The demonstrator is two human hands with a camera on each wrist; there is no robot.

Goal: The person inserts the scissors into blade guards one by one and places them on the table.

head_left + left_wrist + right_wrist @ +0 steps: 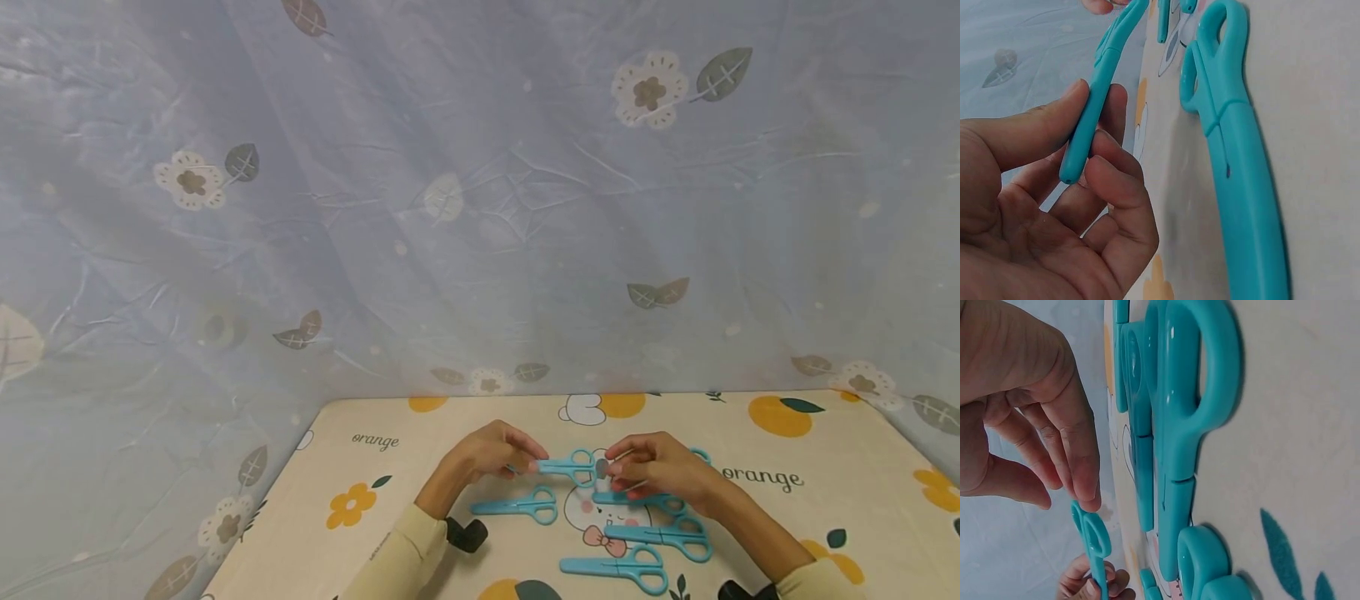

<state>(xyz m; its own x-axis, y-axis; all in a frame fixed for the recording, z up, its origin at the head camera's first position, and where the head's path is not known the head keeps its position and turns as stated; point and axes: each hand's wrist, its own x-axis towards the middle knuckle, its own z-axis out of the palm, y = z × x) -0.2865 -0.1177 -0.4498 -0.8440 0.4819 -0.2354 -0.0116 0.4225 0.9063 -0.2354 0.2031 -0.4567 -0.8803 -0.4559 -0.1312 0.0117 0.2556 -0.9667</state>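
My left hand (491, 451) pinches the blade end of a pair of turquoise scissors (557, 467) between thumb and fingers, holding it above the table. In the left wrist view the blades of these scissors (1090, 122) look covered by a matching sheath, and their loops point away from the palm. Facing those loops, my right hand (663, 468) has loosely bent fingers and grips nothing. Its fingertips (1089, 503) come close to the loops; contact is unclear. Another pair of scissors (517, 505) lies on the table below the left hand.
Several similar scissors lie around the right hand: one pair (671, 535) nearer me, one at the front (615, 567), and others partly hidden beneath the hand. A patterned cloth (405, 500) covers the table. Behind it hangs a grey-blue floral sheet (480, 275).
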